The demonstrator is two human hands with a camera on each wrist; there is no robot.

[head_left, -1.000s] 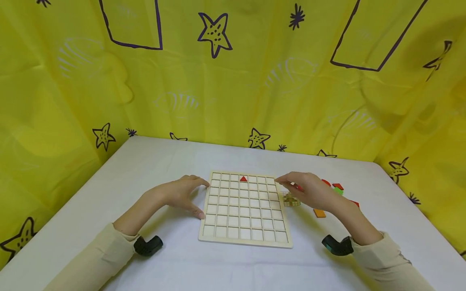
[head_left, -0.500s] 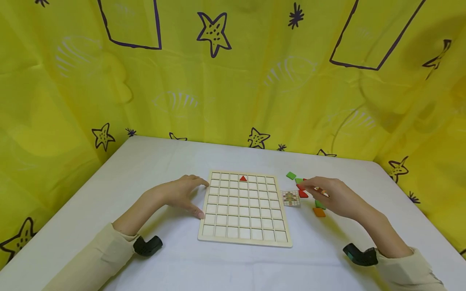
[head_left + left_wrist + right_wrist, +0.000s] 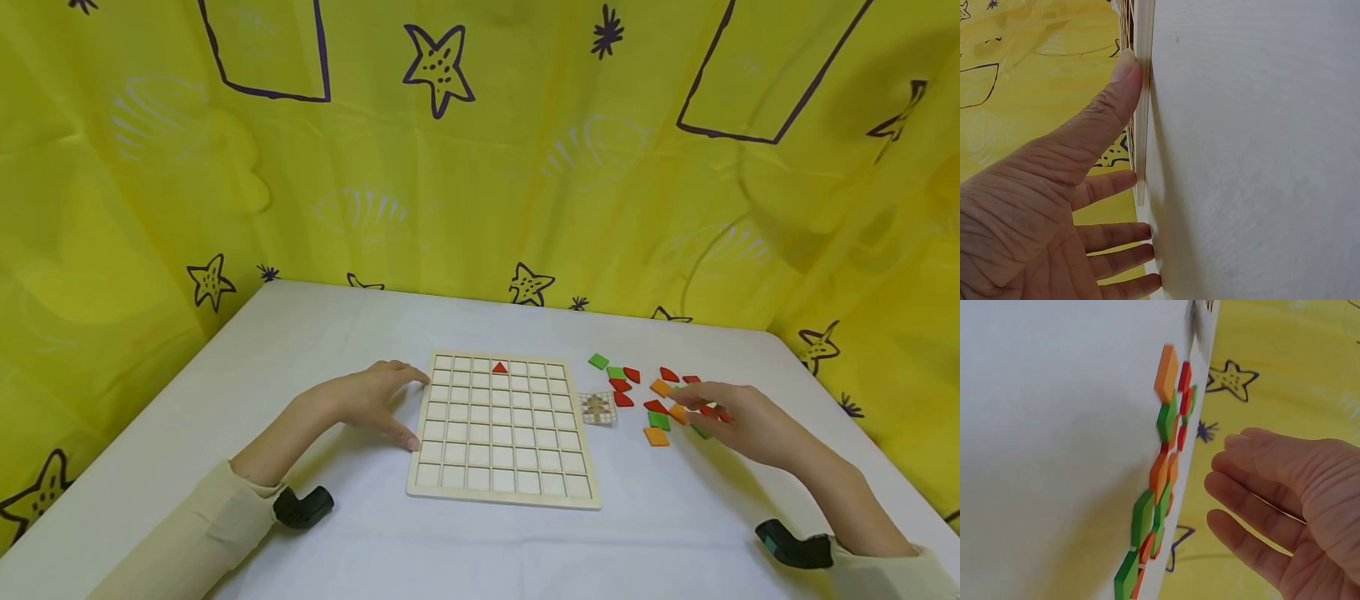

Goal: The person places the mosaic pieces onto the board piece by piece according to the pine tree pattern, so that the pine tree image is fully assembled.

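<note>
A pale wooden grid board point(image 3: 480, 414) lies flat on the table, a red triangle piece point(image 3: 499, 367) sitting in its far row. My left hand point(image 3: 371, 400) touches the board's left edge with thumb and index finger. In the left wrist view that thumb point(image 3: 1124, 78) lies along the edge, the other fingers spread straight onto the table. Over the right part of the coloured pieces hovers my right hand point(image 3: 750, 425), fingers loosely bent and holding nothing. Beside it in the right wrist view are an orange piece point(image 3: 1166, 374) and a green piece point(image 3: 1143, 515). Some pieces are hidden beneath this hand.
A small card with a gridded picture point(image 3: 597, 408) lies against the board's right edge. Several pieces spread right of it, including a green square point(image 3: 597, 361), a red piece point(image 3: 632, 375) and an orange square point(image 3: 656, 437). A yellow patterned curtain point(image 3: 480, 208) borders the white table.
My right hand has moved right, from the board's far right corner across to the coloured pieces, uncovering the card and more pieces. The left hand stays at the board's edge.
</note>
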